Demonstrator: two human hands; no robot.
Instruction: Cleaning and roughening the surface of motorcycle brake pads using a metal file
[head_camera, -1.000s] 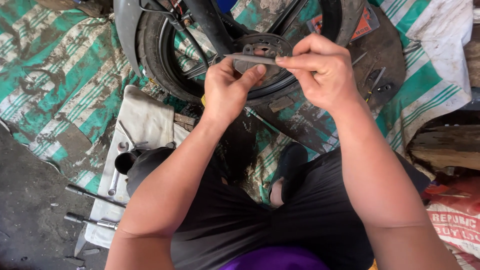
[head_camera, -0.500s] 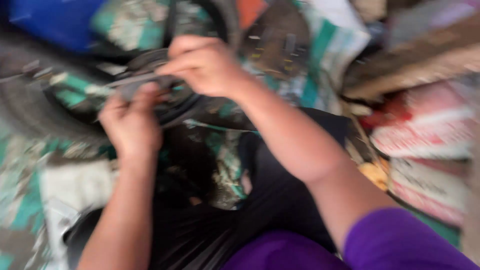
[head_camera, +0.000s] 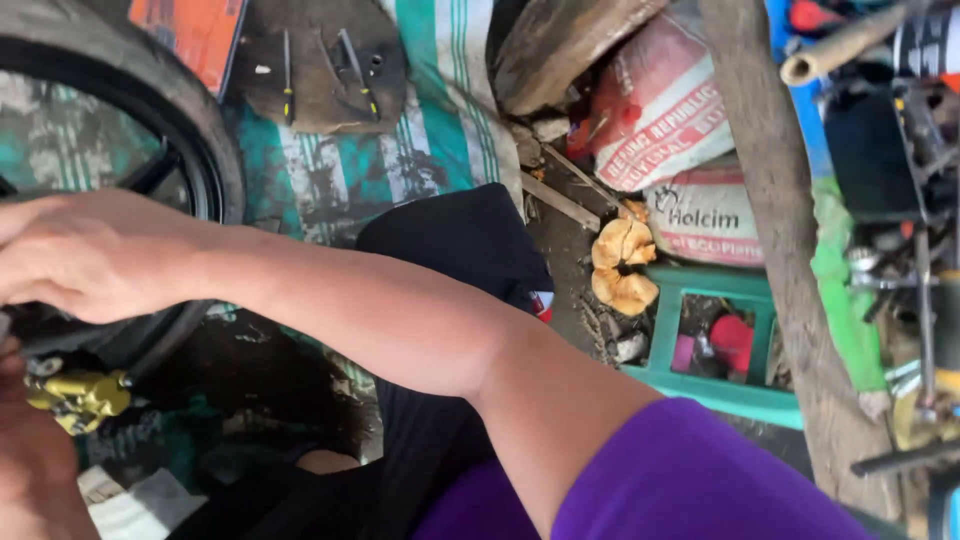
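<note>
My right hand (head_camera: 95, 255) reaches to the left edge of the view, knuckles up, and lies over the lower rim of a black motorcycle tyre (head_camera: 140, 95). Its fingertips are cut off by the frame edge, so what they grip is hidden. Only a part of my left hand (head_camera: 30, 470) shows in the bottom left corner, just below a gold-coloured brake caliper (head_camera: 78, 397). The caliper sits beside the wheel's black spokes (head_camera: 150, 175). My black trousers (head_camera: 450, 250) fill the middle.
A green and white striped tarp (head_camera: 420, 130) covers the ground. Small tools lie on a dark rubber sheet (head_camera: 320, 65) beyond the tyre. To the right stand printed sacks (head_camera: 660, 110), a green plastic crate (head_camera: 700, 385) and a wooden post (head_camera: 790, 250).
The view has swung to the right, so the tyre and both hands have slid to the left edge. The dark flat part held between both hands earlier is out of sight now.
</note>
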